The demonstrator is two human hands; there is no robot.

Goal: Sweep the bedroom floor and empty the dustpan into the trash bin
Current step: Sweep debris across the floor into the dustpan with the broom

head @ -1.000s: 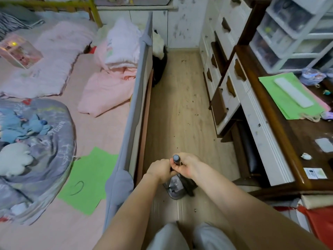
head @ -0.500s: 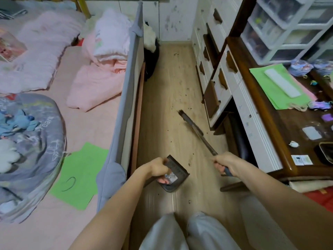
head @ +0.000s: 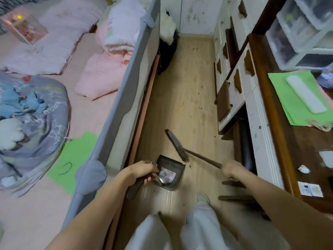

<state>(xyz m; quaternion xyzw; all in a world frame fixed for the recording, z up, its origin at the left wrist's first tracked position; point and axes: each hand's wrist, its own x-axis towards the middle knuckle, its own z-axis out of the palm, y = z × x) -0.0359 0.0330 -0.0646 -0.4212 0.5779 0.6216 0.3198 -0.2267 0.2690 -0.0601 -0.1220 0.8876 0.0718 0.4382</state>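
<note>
Pale trouser legs [head: 196,230] stand on the wood floor [head: 185,91]. The left hand [head: 138,171] has its fingers curled round the dustpan [head: 169,175] handle; the pan hangs low beside the bed [head: 54,112]. The right hand [head: 231,170] grips the broom [head: 177,145] handle, fingers closed round it, the dark head angled just beyond the pan and to its right. Dark crumbs [head: 199,89] dot the floor farther on, between the bed rail [head: 126,91] and the white drawers [head: 234,83]. A tabletop [head: 295,141] at right carries green paper [head: 288,98]
</note>
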